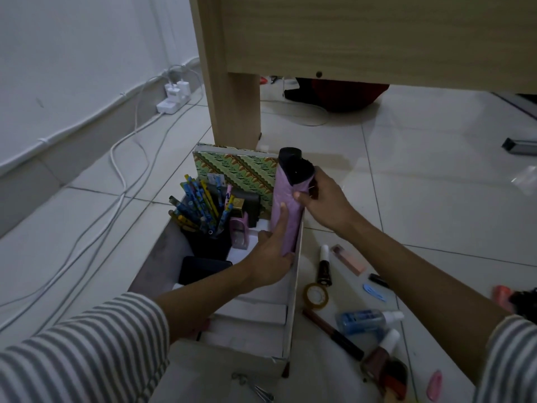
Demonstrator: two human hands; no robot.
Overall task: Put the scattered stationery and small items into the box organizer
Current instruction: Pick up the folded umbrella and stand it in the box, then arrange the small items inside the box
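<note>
1. This looks like a room in a home, seen from low over the floor [421,170], which has large glossy white tiles.
2. A light wooden piece of furniture [348,33] stands beside a plain white wall [72,53].
3. A white power strip [170,106] with chargers [177,90] lies by the wall, among loose white cables [116,158].
4. Personal things lie on the tiles: a tape roll [316,296], a blue bottle [364,317] and a nail polish bottle [377,359].

no readable text, bottle label [359,317] seemingly blurred
</note>
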